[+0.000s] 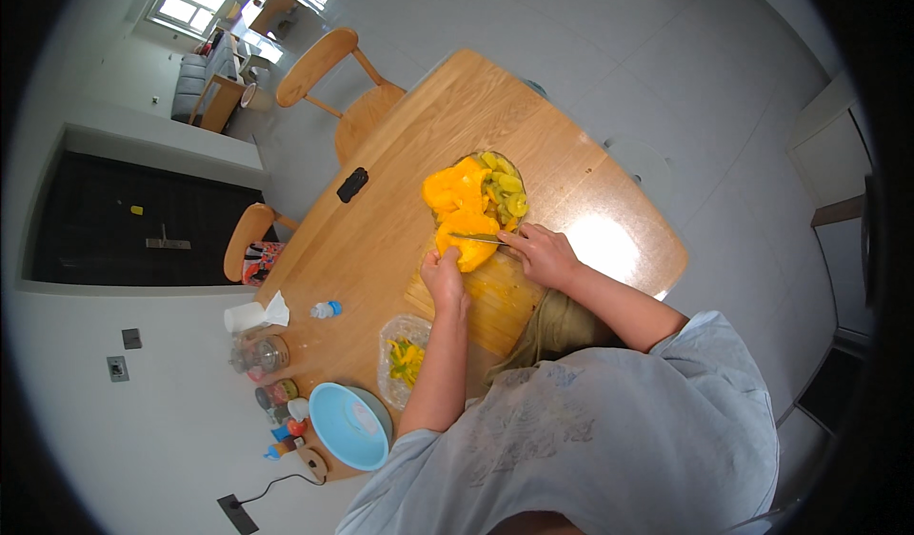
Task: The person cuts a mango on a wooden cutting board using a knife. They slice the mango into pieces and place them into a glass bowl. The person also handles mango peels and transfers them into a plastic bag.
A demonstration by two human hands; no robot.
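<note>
My left hand (444, 281) grips the near edge of a peeled orange-yellow fruit piece (468, 258), which looks like mango. My right hand (546, 253) is closed around a knife (477, 238), its handle mostly hidden by the fingers. The blade lies across the piece; how deep it cuts, I cannot tell. Just beyond, a round dish (525, 185) holds another large orange-yellow fruit piece (457, 186) and green fruit slices (508, 192). The held piece is over the dish's near side and the far end of a wooden cutting board (503, 303), which is wet with bits on it.
Left of my forearm, a plastic-lined container (385, 374) holds yellow-green peelings (405, 364). A light-blue basin (350, 424) stands near the wall, beside several jars and bottles. A small blue-capped bottle (326, 310) and a black object (352, 185) lie farther along the wooden table (400, 235). Chairs (364, 124) stand along its far-left side.
</note>
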